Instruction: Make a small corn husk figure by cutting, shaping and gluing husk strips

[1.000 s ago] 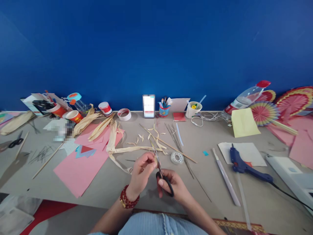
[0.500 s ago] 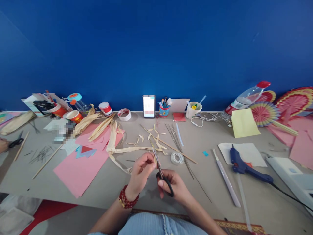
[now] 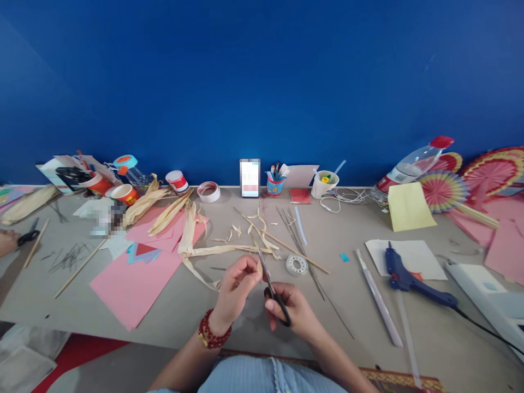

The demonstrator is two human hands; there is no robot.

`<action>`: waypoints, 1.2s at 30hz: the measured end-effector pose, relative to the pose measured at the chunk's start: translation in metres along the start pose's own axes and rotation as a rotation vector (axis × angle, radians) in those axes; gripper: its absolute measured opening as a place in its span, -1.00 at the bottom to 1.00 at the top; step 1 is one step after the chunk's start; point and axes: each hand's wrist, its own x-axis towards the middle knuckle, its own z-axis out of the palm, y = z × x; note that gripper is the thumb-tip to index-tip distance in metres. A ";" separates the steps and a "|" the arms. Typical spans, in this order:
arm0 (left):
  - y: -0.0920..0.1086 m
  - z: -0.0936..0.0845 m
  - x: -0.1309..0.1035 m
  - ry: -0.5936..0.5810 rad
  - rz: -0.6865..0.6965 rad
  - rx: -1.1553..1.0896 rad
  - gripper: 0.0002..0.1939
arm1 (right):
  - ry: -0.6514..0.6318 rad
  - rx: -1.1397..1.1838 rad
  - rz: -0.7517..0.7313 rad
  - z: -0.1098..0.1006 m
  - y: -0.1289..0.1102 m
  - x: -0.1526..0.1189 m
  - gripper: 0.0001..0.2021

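Between the thumb and fingers of my left hand (image 3: 238, 284) is a small pale piece of dried corn husk (image 3: 259, 268). My right hand (image 3: 290, 310) is closed around the black handles of a pair of scissors (image 3: 268, 277). The scissor blades point away from me, right beside the husk piece, and look nearly closed. Beyond my hands lie long husk strips (image 3: 229, 250) and several small cut husk bits (image 3: 236, 230). A roll of clear tape (image 3: 297, 265) rests just right of the scissor tips.
Pink paper sheets (image 3: 135, 286) and thin wires (image 3: 73, 256) lie to the left. A blue glue gun (image 3: 409, 275), a craft knife (image 3: 379, 300) and a plastic bottle (image 3: 413, 162) are on the right. At the far left another person's hand (image 3: 8, 242) is near black scissors (image 3: 28, 234).
The scissors have shifted slightly right, and their blades look closer together. My left hand stays in nearly the same place with the husk piece.
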 end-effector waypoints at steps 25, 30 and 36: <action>0.002 -0.002 0.003 -0.071 -0.051 0.027 -0.87 | -0.023 0.025 0.044 -0.003 -0.009 0.001 -0.40; 0.004 -0.001 0.003 -0.065 -0.068 0.044 -0.86 | -0.021 0.014 0.035 -0.003 -0.010 0.000 -0.40; 0.004 -0.001 0.003 -0.069 -0.064 0.027 -0.87 | -0.030 0.016 0.036 -0.004 -0.009 0.001 -0.41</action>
